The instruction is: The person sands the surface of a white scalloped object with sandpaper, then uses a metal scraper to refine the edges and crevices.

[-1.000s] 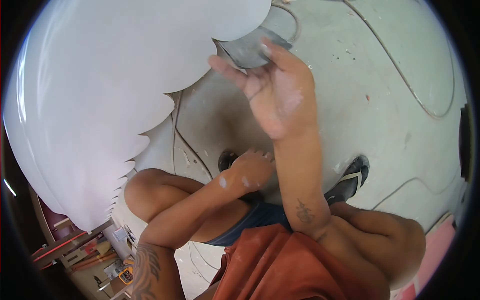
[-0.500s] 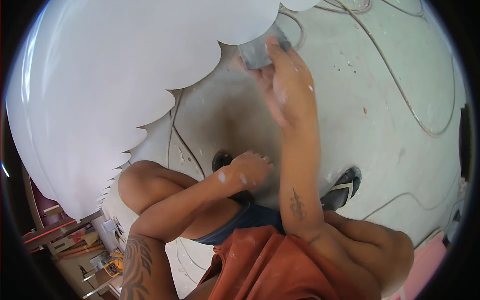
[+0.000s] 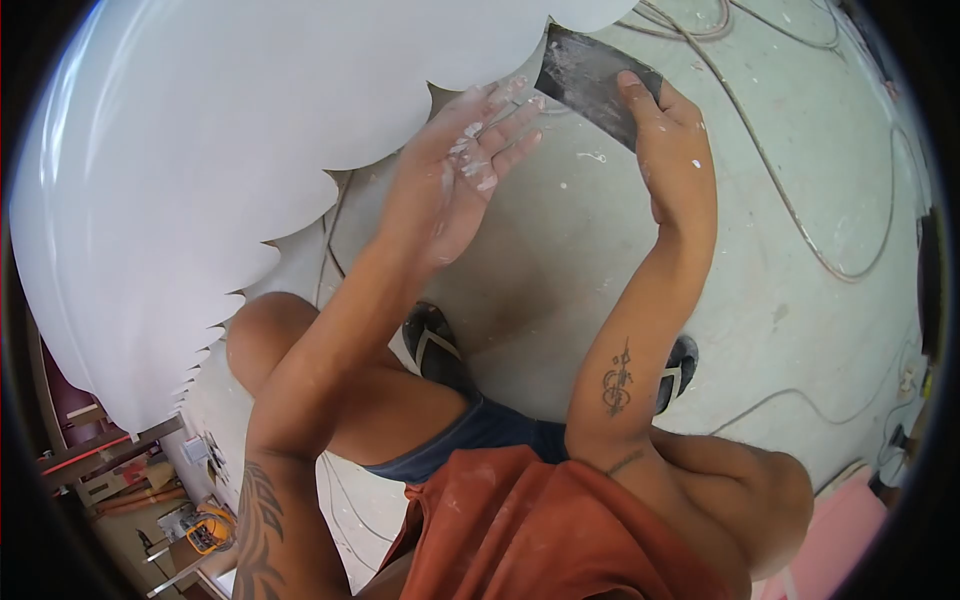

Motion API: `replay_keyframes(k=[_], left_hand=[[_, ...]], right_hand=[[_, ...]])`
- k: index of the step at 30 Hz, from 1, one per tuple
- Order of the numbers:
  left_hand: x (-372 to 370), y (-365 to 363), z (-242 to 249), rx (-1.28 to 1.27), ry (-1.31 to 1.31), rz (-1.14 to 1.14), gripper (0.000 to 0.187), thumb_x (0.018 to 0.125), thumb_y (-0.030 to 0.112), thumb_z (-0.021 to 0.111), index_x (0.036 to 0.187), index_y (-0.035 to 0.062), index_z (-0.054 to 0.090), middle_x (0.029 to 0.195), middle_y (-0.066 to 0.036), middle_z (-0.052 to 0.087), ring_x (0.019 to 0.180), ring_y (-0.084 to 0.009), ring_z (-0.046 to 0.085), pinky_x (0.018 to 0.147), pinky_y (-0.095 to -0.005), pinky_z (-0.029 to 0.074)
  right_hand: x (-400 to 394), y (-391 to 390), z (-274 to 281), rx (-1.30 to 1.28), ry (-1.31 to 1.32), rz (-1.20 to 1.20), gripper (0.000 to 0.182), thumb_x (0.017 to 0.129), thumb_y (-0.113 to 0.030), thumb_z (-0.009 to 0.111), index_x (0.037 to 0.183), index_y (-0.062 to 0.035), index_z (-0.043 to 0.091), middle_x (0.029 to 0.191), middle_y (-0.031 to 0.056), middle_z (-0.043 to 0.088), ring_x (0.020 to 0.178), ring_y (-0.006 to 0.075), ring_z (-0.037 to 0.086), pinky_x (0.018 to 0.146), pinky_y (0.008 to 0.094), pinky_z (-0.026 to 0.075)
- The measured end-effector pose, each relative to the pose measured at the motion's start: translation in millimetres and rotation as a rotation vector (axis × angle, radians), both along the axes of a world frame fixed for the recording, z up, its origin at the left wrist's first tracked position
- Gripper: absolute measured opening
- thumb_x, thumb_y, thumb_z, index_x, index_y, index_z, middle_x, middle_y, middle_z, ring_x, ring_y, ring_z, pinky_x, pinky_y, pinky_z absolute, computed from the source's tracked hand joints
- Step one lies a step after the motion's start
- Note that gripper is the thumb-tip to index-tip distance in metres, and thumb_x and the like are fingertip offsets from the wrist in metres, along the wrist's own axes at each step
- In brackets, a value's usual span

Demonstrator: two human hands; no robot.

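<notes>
A large white scalloped panel (image 3: 220,130) fills the upper left, its edge cut into rounded lobes with pointed notches. My right hand (image 3: 677,150) pinches a dark grey sheet of sandpaper (image 3: 590,82) at its right end, thumb on top. White dust streaks the sheet, and its left corner lies right at a notch of the panel. Palm turned up, my left hand (image 3: 465,170) is open beside the panel's edge, fingers stretched toward the sandpaper. White smears mark its palm and fingers.
Hoses or cables (image 3: 770,130) loop over the pale, speckled floor (image 3: 790,310). My sandalled feet and bent knees are below the panel. Tools, including a yellow-and-black one (image 3: 210,528), lie at the lower left. A pink slab (image 3: 830,540) is at the lower right.
My left hand has risen from near my knee to the panel's edge and opened. My right hand has moved right with the sandpaper, which now extends out flat.
</notes>
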State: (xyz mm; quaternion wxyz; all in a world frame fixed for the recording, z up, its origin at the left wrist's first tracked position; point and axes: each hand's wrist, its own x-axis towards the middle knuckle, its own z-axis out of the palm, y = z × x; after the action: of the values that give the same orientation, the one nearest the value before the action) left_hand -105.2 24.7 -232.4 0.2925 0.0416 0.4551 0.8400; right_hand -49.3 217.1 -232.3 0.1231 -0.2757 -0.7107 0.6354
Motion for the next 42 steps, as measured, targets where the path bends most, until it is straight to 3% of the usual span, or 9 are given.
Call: replay_keyframes(k=[13, 15, 25, 28, 30, 31, 33, 38, 42], left_hand=[[-23.8, 65.3, 6.6, 0.670, -0.585, 0.204, 0.045, 0.101, 0.001, 0.042, 0.143, -0.0133, 0.032, 0.140, -0.028, 0.054, 0.130, -0.0358, 0.061, 0.108, -0.0477, 0.054], [-19.5, 76.9, 15.5, 0.534, -0.582, 0.315, 0.047, 0.100, 0.004, 0.043, 0.144, -0.0109, 0.033, 0.133, -0.026, 0.059, 0.123, -0.0345, 0.065, 0.103, -0.0464, 0.056], [7.2, 49.1, 56.5, 0.810, -0.682, 0.197, 0.061, 0.104, 0.018, 0.047, 0.155, -0.0102, 0.027, 0.140, -0.024, 0.056, 0.126, -0.0327, 0.061, 0.108, -0.0464, 0.051], [11.9, 33.0, 77.8, 0.422, -0.328, 0.063, 0.057, 0.106, 0.021, 0.044, 0.153, -0.0113, 0.036, 0.139, -0.025, 0.060, 0.127, -0.0330, 0.062, 0.108, -0.0458, 0.050], [10.7, 18.6, 94.2, -0.548, 0.548, -0.096, 0.048, 0.104, 0.018, 0.050, 0.146, -0.0047, 0.053, 0.136, -0.020, 0.068, 0.133, -0.0354, 0.060, 0.113, -0.0462, 0.046], [14.0, 18.4, 99.7, -0.581, 0.541, -0.119, 0.048, 0.104, 0.018, 0.050, 0.146, -0.0047, 0.053, 0.136, -0.020, 0.068, 0.133, -0.0354, 0.060, 0.113, -0.0462, 0.046], [11.8, 28.7, 107.5, -1.456, 2.142, -0.165, 0.044, 0.091, 0.011, 0.064, 0.134, -0.0002, 0.065, 0.124, -0.014, 0.075, 0.133, -0.0422, 0.059, 0.112, -0.0509, 0.044], [-4.3, 47.5, 69.4, -2.070, 2.031, -0.393, 0.068, 0.090, 0.018, 0.071, 0.154, 0.0099, 0.051, 0.173, -0.009, 0.024, 0.159, -0.0300, 0.024, 0.126, -0.0526, 0.026], [-36.0, -1.2, 42.6, -2.098, 2.331, -0.846, 0.060, 0.089, 0.018, 0.071, 0.147, 0.0087, 0.058, 0.167, -0.010, 0.038, 0.156, -0.0318, 0.030, 0.126, -0.0528, 0.027]], right_hand=[[1.3, 26.2, 7.3, 0.057, 0.030, -0.061, 0.042, 0.099, -0.034, 0.067, 0.116, 0.0040, 0.073, 0.096, 0.0108, 0.072, 0.090, 0.0199, 0.059, 0.089, 0.0344, 0.047], [0.3, 32.6, 4.3, 0.107, 0.016, -0.165, 0.038, 0.101, -0.031, 0.061, 0.116, 0.0020, 0.073, 0.071, 0.0071, 0.060, 0.068, 0.0168, 0.051, 0.071, 0.0356, 0.046], [-16.7, 58.4, -36.9, -0.199, 0.341, -0.285, 0.031, 0.103, -0.025, 0.061, 0.109, 0.0039, 0.072, 0.090, 0.0067, 0.067, 0.087, 0.0189, 0.057, 0.082, 0.0308, 0.047], [-34.7, 36.5, -50.3, -0.596, 0.817, -0.651, 0.033, 0.105, -0.019, 0.057, 0.123, 0.0094, 0.062, 0.117, 0.0158, 0.067, 0.111, 0.0254, 0.062, 0.094, 0.0363, 0.050], [-44.8, 32.0, -67.8, -0.701, 0.796, -0.747, 0.033, 0.105, -0.019, 0.058, 0.123, 0.0088, 0.062, 0.117, 0.0153, 0.068, 0.111, 0.0257, 0.062, 0.095, 0.0365, 0.051], [-46.6, 30.0, -77.2, -0.783, 0.778, -0.832, 0.033, 0.105, -0.019, 0.058, 0.123, 0.0081, 0.062, 0.117, 0.0149, 0.068, 0.111, 0.0259, 0.063, 0.096, 0.0367, 0.051], [-54.6, 26.3, -81.5, -0.830, 0.770, -0.884, 0.032, 0.104, -0.020, 0.059, 0.123, 0.0065, 0.063, 0.113, 0.0129, 0.068, 0.104, 0.0230, 0.063, 0.090, 0.0348, 0.050], [-49.3, 33.2, -68.0, -1.043, 0.628, -0.894, 0.030, 0.102, -0.023, 0.059, 0.121, -0.0014, 0.067, 0.092, 0.0014, 0.058, 0.075, 0.0106, 0.046, 0.061, 0.0275, 0.036], [-68.2, 57.0, -93.6, -0.817, 0.788, -0.967, 0.030, 0.099, -0.014, 0.061, 0.117, 0.0094, 0.067, 0.112, 0.0156, 0.071, 0.096, 0.0240, 0.070, 0.090, 0.0344, 0.054]])
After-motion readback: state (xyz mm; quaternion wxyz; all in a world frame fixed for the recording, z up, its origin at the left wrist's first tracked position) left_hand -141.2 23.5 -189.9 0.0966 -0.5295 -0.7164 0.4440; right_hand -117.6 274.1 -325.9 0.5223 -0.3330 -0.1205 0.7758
